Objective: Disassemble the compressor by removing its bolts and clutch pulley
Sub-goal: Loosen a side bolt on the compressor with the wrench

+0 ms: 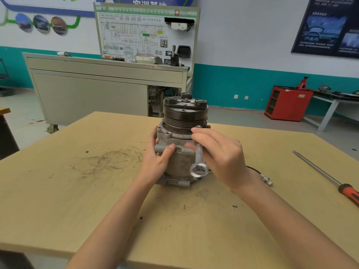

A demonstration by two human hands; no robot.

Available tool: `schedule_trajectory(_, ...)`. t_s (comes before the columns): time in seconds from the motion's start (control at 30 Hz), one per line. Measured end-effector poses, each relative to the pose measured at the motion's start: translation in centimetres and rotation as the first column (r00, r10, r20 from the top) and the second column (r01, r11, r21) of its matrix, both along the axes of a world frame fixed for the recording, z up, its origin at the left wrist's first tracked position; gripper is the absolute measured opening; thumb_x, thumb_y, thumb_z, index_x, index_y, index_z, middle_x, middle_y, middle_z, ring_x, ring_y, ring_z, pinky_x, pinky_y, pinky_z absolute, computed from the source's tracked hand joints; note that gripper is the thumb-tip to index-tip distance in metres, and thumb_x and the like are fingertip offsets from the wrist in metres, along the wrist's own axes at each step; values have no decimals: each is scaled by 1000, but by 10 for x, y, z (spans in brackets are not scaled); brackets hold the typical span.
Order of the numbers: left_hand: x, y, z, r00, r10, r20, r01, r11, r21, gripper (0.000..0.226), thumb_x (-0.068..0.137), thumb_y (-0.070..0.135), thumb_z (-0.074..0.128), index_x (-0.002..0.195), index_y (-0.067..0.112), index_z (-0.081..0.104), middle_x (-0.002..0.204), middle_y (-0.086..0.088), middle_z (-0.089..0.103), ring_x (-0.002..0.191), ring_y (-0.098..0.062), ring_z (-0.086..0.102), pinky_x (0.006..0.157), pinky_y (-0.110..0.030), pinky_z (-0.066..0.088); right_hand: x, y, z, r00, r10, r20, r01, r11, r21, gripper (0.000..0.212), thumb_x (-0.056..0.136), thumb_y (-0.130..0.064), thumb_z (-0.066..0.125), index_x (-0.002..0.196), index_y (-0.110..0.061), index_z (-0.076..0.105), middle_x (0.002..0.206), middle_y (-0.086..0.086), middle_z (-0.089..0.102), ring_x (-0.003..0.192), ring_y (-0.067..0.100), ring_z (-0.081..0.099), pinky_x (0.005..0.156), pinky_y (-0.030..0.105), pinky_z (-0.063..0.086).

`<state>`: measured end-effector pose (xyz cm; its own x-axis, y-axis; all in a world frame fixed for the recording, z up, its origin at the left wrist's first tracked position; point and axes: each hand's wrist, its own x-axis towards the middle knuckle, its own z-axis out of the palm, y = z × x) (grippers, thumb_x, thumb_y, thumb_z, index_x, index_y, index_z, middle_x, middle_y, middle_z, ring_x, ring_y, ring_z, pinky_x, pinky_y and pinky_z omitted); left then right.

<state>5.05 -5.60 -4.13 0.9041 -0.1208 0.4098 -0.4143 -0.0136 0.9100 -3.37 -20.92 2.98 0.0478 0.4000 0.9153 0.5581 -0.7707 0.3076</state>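
The grey metal compressor [178,164] stands upright in the middle of the wooden table [77,200]. Its dark grooved clutch pulley [184,117] sits on top, with three round black dampers on the plate. My left hand [157,156] grips the left side of the housing, thumb across the front. My right hand [215,150] holds a silver wrench [199,162]; its ring end hangs low in front of the housing, and its upper end reaches toward a bolt at the flange below the pulley, hidden by my fingers.
A long screwdriver [328,175] with a red and black handle lies on the table's right side. The compressor's wire and white connector [267,179] trail to the right. Beyond the table stand a grey cabinet [87,90], a training board and a red tool cart [287,102].
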Motion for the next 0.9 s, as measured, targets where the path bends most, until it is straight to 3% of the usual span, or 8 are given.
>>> schedule_trajectory(0.1, 0, 0, 0, 1000, -1, -9, 1, 1000, -4, 67, 91, 30, 60, 149, 27, 25, 141, 2, 47, 127, -13, 46, 81, 2, 39, -1, -9, 3, 936, 274, -220, -138, 863, 487, 24, 94, -22, 52, 89, -6, 68, 84, 6, 72, 76, 18, 71, 68, 27, 57)
schedule_trajectory(0.17, 1, 0, 0, 1000, -2, -14, 2, 1000, -2, 67, 91, 28, 59, 148, 29, 24, 138, 6, 46, 122, -8, 47, 74, 6, 37, 1, -18, 10, 777, 586, -230, -124, 501, 857, 21, 97, -15, 46, 87, -11, 63, 79, 3, 73, 72, 20, 70, 66, 29, 57)
schedule_trajectory(0.23, 1, 0, 0, 1000, -5, -17, 4, 1000, -8, 67, 91, 27, 59, 148, 30, 24, 134, 9, 46, 115, -1, 48, 72, 7, 36, 5, -36, 21, 659, 749, -69, -54, 139, 989, 24, 100, -12, 40, 85, -7, 58, 74, 6, 71, 64, 20, 67, 60, 25, 55)
schedule_trajectory(0.3, 1, 0, 0, 1000, -3, -17, 3, 1000, -13, 67, 91, 27, 59, 148, 30, 24, 134, 10, 46, 116, -1, 47, 73, 7, 36, 8, -51, 33, 645, 763, 36, -40, -13, 999, 25, 100, -12, 35, 83, -9, 52, 65, 4, 67, 51, 15, 59, 49, 21, 47)
schedule_trajectory(0.4, 2, -1, -1, 1000, -4, -14, 3, 1000, -19, 66, 91, 26, 59, 147, 29, 25, 133, 12, 46, 122, -6, 44, 74, 7, 35, 6, -57, 35, 775, 582, -245, 77, 297, 952, 23, 98, -12, 40, 81, -16, 55, 48, -8, 54, 41, 6, 43, 41, 16, 34)
schedule_trajectory(0.57, 2, -1, -1, 1000, 2, 0, -2, 1000, -7, 67, 92, 27, 58, 149, 29, 24, 145, 5, 42, 130, -10, 41, 82, 2, 36, 8, -18, 17, 670, 183, -720, 315, 808, 499, 9, 84, -31, 65, 78, -26, 61, 44, -14, 46, 41, 0, 44, 43, 10, 34)
schedule_trajectory(0.67, 0, -1, 0, 1000, -6, 10, 6, 1000, -12, 65, 93, 24, 58, 148, 27, 25, 142, 6, 44, 132, -11, 41, 84, 0, 37, 12, -6, 17, 693, -75, -717, 401, 867, 297, 16, 83, -34, 68, 82, -18, 66, 59, -12, 54, 56, 3, 51, 54, 16, 40)
schedule_trajectory(0.9, 1, -1, 0, 1000, -11, 24, 12, 1000, -9, 65, 93, 20, 57, 149, 22, 25, 143, 2, 44, 132, -12, 42, 85, 2, 37, 10, -4, 20, 718, -91, -690, 363, 895, 259, 19, 86, -25, 66, 95, -10, 72, 81, 4, 71, 79, 19, 64, 70, 31, 51)
